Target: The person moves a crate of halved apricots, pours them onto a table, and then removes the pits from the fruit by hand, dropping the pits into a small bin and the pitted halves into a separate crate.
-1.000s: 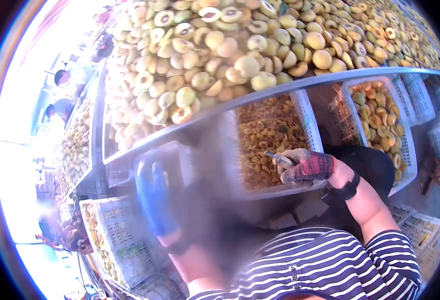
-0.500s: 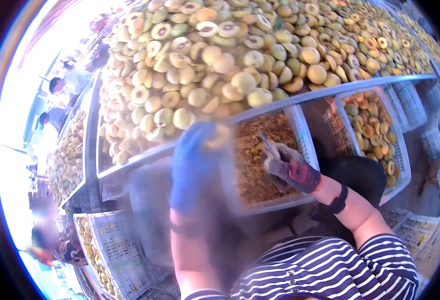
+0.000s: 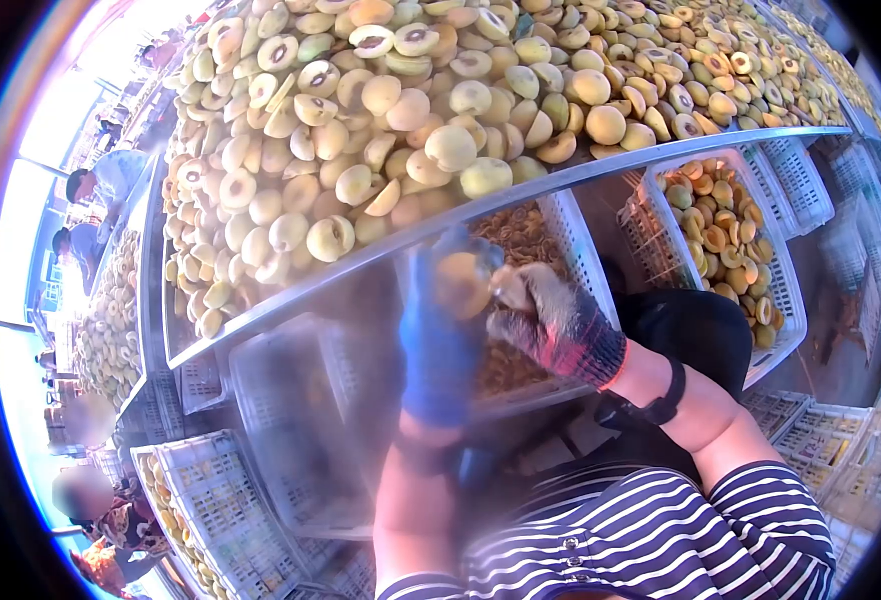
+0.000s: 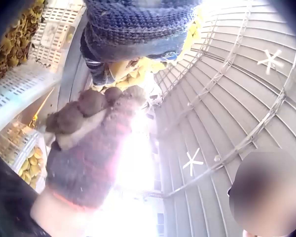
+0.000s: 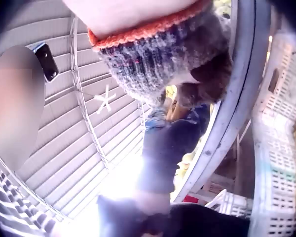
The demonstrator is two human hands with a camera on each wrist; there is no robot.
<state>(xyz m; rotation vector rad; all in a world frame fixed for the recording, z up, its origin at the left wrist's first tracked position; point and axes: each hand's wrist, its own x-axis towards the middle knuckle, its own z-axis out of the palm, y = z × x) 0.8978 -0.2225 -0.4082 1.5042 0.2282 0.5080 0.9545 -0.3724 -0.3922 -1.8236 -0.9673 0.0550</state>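
Note:
My left hand (image 3: 436, 345), in a blue knitted glove, holds a yellow peach half (image 3: 464, 284) over the scrap crate (image 3: 583, 240). In the left wrist view the blue glove (image 4: 138, 29) is at the top, with yellow flesh below its cuff. My right hand (image 3: 561, 325), in a dirty grey and red glove, is right at the peach half with its fingers curled. It grips a slim metal tool, seen plainly in the earlier head views and now mostly hidden by the fingers. The right wrist view shows the two gloves close together.
A metal-edged table (image 3: 521, 192) heaped with peach halves lies ahead. A crate of orange-yellow halves (image 3: 716, 225) stands at the right. White crates (image 3: 226, 500) are at the lower left, and other people (image 3: 86, 240) sit along the far left.
My left hand has moved from the lower left up and right, bringing a peach half to the right hand. The right hand has shifted slightly left and turned toward it.

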